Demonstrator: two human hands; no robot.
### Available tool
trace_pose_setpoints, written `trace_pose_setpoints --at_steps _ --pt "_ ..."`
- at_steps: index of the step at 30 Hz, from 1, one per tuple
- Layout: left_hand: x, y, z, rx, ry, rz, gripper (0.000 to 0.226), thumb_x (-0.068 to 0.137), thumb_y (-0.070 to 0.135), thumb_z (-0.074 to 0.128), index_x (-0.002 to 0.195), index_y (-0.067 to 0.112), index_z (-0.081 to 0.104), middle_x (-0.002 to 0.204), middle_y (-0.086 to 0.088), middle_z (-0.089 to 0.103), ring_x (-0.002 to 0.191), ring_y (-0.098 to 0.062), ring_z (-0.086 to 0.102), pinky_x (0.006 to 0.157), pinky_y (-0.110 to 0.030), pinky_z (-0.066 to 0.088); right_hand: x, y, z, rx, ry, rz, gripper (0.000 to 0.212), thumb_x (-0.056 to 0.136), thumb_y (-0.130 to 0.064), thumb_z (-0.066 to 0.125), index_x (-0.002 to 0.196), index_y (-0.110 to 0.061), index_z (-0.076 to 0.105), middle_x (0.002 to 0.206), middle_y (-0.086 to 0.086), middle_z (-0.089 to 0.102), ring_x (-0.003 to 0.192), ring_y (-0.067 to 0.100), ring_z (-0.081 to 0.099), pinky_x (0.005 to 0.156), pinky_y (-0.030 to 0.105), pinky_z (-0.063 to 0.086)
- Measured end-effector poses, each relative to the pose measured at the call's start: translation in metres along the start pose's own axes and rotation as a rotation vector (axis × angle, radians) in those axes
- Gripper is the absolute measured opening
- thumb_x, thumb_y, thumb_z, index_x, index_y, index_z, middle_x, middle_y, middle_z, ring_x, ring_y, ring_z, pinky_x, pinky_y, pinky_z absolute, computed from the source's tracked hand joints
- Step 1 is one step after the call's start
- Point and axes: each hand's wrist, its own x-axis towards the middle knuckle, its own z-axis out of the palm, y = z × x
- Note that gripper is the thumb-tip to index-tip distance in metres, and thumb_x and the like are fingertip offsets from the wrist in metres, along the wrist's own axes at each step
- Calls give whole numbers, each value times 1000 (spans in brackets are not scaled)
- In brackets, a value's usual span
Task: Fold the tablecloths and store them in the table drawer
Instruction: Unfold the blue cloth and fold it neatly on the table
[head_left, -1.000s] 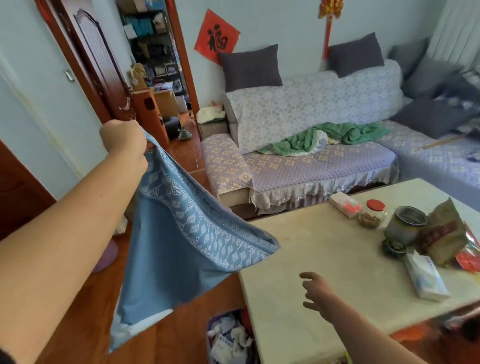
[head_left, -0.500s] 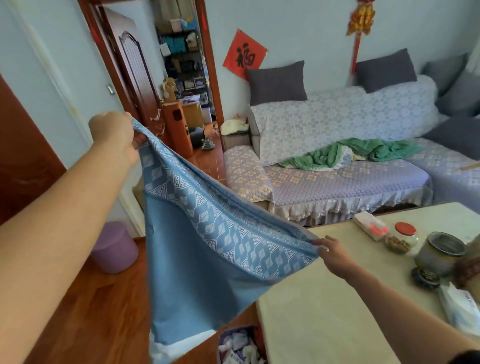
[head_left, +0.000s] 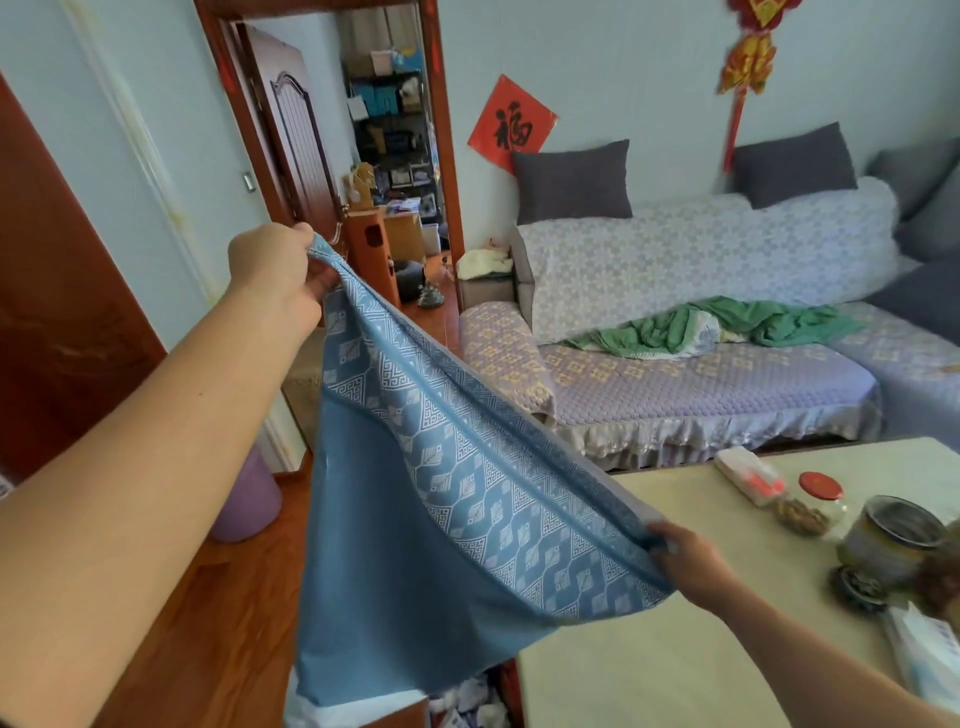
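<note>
We see a blue tablecloth (head_left: 415, 545) stretched in the air between two bare hands, to the left of a pale table (head_left: 649, 665). The left hand (head_left: 278, 273), raised and extended toward the doorway, has its fingers curled closed around one end of the patterned border. The right hand (head_left: 688, 558), lower and over the table's near left part, pinches the other end of the same border, fingers drawn together on the cloth. The border, woven with white diamond and key motifs, runs as a sagging band between the two grips; the plain blue body hangs below it toward the wooden floor (head_left: 218, 649).

On the table's right side we note a red-lidded jar (head_left: 813, 501), a metal tin (head_left: 893, 540) and a white packet (head_left: 748, 475); any printing on them is too blurred to read. The only legible writing is the black character 福 on a red diamond paper (head_left: 511, 124) on the wall, above a sofa (head_left: 675, 374) bearing a crumpled green cloth (head_left: 727, 327). A red knot ornament (head_left: 748, 62) hangs farther right.
</note>
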Motion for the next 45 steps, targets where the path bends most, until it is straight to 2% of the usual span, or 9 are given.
trace_pose_setpoints --at_steps 6,9,15,20,27,32,35,39,45 --pt "-7 10 7 -85 -31 66 14 94 4 63 107 4 57 90 -10 60 85 -24 67 61 -32 59 -13 -8 13 81 28 59 15 97 -20 57 107 -31 57 106 6 67 90 23 64 79 35 52" --pt "-6 8 6 -35 -31 74 15 95 6 62 109 4 58 90 -10 59 86 -24 67 60 -31 58 -19 -17 21 -48 -46 43 35 92 -17 59 123 -27 44 106 5 65 89 23 63 76 33 51" --pt "6 -6 -4 78 13 41 5 97 10 58 95 14 55 88 -2 58 90 -20 65 58 -24 56 -18 -11 36 -29 -103 393 11 77 -14 63 86 -8 67 79 4 73 74 21 72 59 27 56" --pt "4 -22 1 61 66 4 18 94 6 65 112 7 63 94 -11 62 88 -26 68 62 -35 62 -36 -22 39 63 -53 526 19 94 -12 54 75 -11 54 74 4 58 70 21 64 45 22 42" --pt "10 -33 8 53 96 30 6 95 9 62 99 13 60 91 -8 61 95 -27 69 74 -42 64 -39 -2 17 145 -24 691 11 89 -11 55 90 -2 62 86 11 69 77 25 71 54 26 49" --pt "18 -42 11 163 72 -13 34 100 16 52 132 6 58 117 -11 66 109 -27 69 66 -30 58 -55 6 18 278 -163 782 21 87 -12 51 89 1 67 64 12 70 51 26 65 68 42 60" --pt "28 -40 2 126 127 46 16 93 10 59 108 8 64 113 -16 68 93 -25 68 86 -44 61 -53 4 -8 400 -109 780 20 92 -8 54 91 6 68 72 21 74 66 33 74 64 47 61" --pt "69 -51 -27 166 146 9 40 85 1 54 125 2 60 124 -21 66 97 -26 68 91 -52 58 -42 -5 -83 482 50 736 19 94 -6 48 100 8 61 87 26 72 75 39 72 54 47 59" --pt "69 -63 -19 200 139 -20 46 83 3 52 127 9 61 120 -13 67 95 -25 69 82 -47 60 -67 -6 -167 280 149 762 20 89 0 42 70 -3 48 41 11 54 30 22 54 52 30 49"
